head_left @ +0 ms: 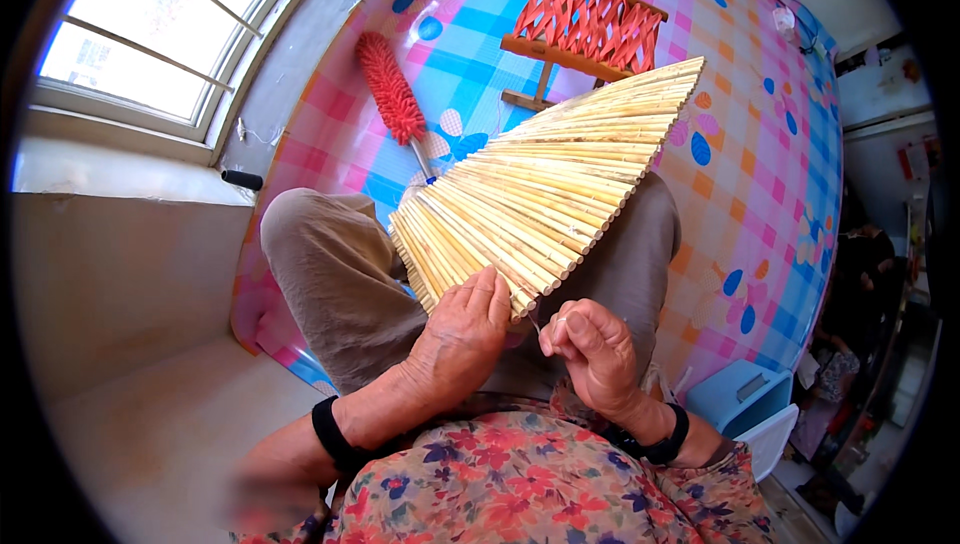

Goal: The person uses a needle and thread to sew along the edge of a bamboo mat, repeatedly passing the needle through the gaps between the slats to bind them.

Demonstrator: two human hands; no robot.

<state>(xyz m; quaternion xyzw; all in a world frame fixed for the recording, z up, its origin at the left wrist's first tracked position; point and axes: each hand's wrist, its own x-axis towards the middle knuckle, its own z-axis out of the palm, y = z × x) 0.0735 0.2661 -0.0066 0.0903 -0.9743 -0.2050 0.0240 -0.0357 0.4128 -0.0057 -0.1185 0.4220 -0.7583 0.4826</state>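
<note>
A mat of slender, straw-coloured reed sticks [560,184] was spread over the lap at the centre of the frame, its long axis run from lower centre toward upper right. It lay upward from both hands; its near end was touched by the left hand [465,324], the nearer one, while the right hand [598,352] was held just off that end. The left fingers were laid close together on the sticks; whether anything was clamped underneath could not be told. The right grip was closed, apparently on a fine thread [535,324]. Round cut ends were shown along the mat's lower-right edge. Plain brown trousers [325,264] were covered partly by it. Beyond, a shaggy red duster [388,89] and a wooden rack [560,54] wound with crisscrossed red strips were set on glossy checked sheeting [690,244].
</note>
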